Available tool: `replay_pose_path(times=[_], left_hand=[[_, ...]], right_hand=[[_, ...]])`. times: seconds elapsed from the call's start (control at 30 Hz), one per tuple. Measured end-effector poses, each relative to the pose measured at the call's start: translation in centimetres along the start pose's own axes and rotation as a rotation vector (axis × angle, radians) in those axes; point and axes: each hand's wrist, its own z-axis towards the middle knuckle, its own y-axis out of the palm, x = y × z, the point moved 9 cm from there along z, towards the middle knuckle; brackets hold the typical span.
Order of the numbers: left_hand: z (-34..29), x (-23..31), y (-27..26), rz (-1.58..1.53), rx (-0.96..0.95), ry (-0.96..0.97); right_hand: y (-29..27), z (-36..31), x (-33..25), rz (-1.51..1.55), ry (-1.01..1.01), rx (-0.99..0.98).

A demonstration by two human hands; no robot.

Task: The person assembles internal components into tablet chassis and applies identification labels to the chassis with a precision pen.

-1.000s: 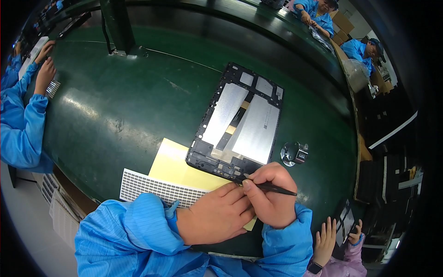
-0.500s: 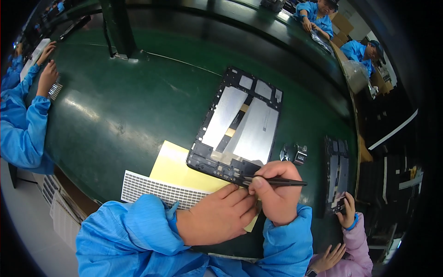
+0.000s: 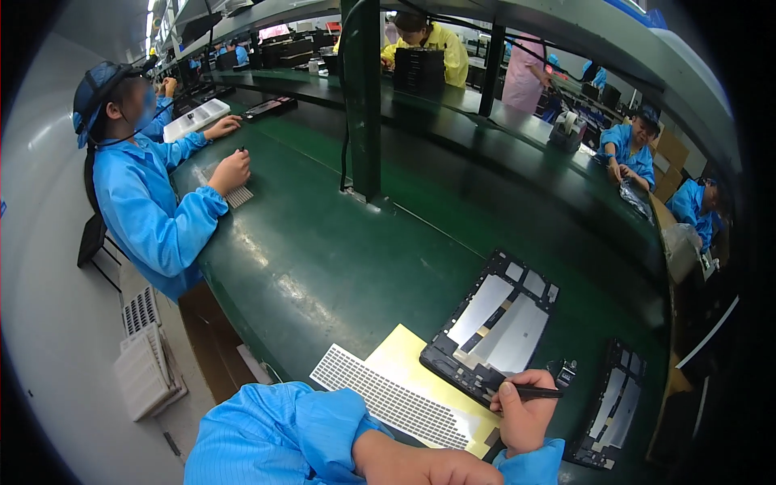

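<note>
My right hand (image 3: 527,414) is closed around black tweezers (image 3: 537,393), their tips at the lower edge of an opened tablet body (image 3: 517,327). That body is a black frame with silver panels, lying on the green bench. Low in the view, my left hand (image 3: 428,467) shows its back, its fingers cut off by the lower edge. A yellow sheet (image 3: 402,349) lies partly under the tablet body. Overlapping it is a white sheet with rows of small grey pieces (image 3: 380,396).
A second opened tablet body (image 3: 614,404) lies at the right, and a small metallic object (image 3: 567,373) sits between the two. On the left a co-worker in blue (image 3: 149,202) works at the bench (image 3: 323,267). A green post (image 3: 361,105) rises from its back edge.
The view has swung up and left, so the tablet and hands appear lower and further right. My left hand's fingers have left the picture. The right hand still holds the tweezers at the tablet.
</note>
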Motion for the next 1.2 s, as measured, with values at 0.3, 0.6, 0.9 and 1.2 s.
replay_pose_path(times=[0.3,0.6,0.9,1.2], left_hand=[[0.3,-0.1,2.0,0.046,0.018,-0.087],[-0.1,1.9,3.7,0.227,0.026,0.049],[-0.9,1.4,3.5,0.009,-0.049,0.213],[-4.0,7.6,-2.3,0.623,0.184,0.377]], right_hand=[[0.1,0.3,-0.2,-0.023,-0.021,0.008],[0.0,0.2,0.2,-0.072,-0.064,-0.019],[-1.3,0.7,0.9,-0.066,-0.083,0.053],[-3.0,-0.3,-2.4,-0.420,-0.457,0.318]])
